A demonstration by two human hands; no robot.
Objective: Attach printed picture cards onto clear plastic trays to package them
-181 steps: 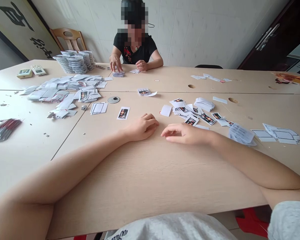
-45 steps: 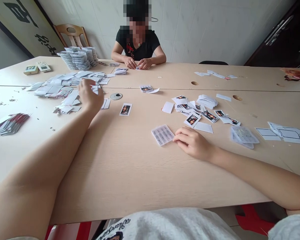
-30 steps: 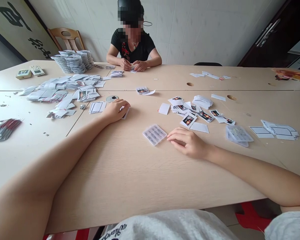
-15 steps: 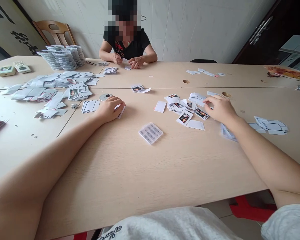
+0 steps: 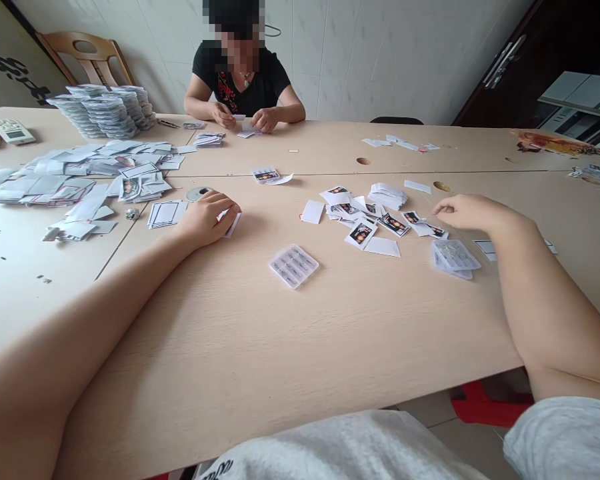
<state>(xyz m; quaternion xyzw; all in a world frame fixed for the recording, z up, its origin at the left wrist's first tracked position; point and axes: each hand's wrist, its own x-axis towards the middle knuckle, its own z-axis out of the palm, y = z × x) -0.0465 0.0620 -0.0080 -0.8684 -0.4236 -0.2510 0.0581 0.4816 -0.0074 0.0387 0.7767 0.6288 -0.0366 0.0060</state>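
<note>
My left hand (image 5: 206,217) lies on the table with its fingers curled over a small printed card (image 5: 229,223). A clear plastic blister tray (image 5: 293,265) rests alone in front of me, touched by neither hand. My right hand (image 5: 467,211) hovers at the right, fingers curled in a loose pinch just above a scatter of printed cards (image 5: 375,217); nothing shows in it. A small pile of clear trays (image 5: 454,258) sits just below that wrist.
A person in a black top (image 5: 240,83) sits across the light wooden table (image 5: 290,347), handling cards. At the far left are tall stacks of trays (image 5: 103,110) and a spread of white cards (image 5: 80,180). A round metal disc (image 5: 196,194) lies by my left hand.
My right hand left the clear tray, reached out to the card scatter, then drew right. My left hand came back from the left pile and settled on the single card.
</note>
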